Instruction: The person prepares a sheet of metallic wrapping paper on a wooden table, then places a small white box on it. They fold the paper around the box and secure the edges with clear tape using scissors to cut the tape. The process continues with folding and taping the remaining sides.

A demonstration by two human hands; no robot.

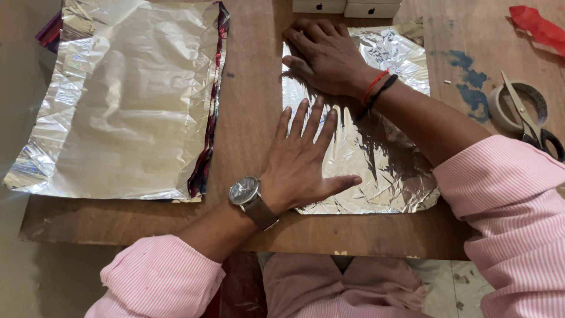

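Starting way off to the left of both hands, there's a big stack of silver foil sheets (132,100) lying flat on the wooden table (250,88), with a dark red edge (206,147) peeking out along the side nearest the hands. It's well apart from them, with just bare wood in between.

Next is the left hand (303,162), watch (250,197) on the wrist, pink striped sleeve (156,277) pushed up. It's flat, palm down, fingers spread apart and not gripping anything. The fingers and thumb are pressing on the left edge of a smaller crinkled foil sheet (382,171), while the heel of the palm sits on the table just beside it.

Right above that, further from the body, the right hand (323,56) is also open and flat on the same sheet, fingers together-ish and pointing left across the top corner, holding nothing. It's got red and black thread bands (376,88) on the wrist. The two hands are near each other but not touching.

Just past the right hand's fingertips are two white boxes (347,7) at the table's far edge. Off to the right of the right forearm there's some blue paint stains (468,82), a roll of tape (509,109) with scissors (529,123) lying across it, and a scrap of red paper (538,26) in the far corner
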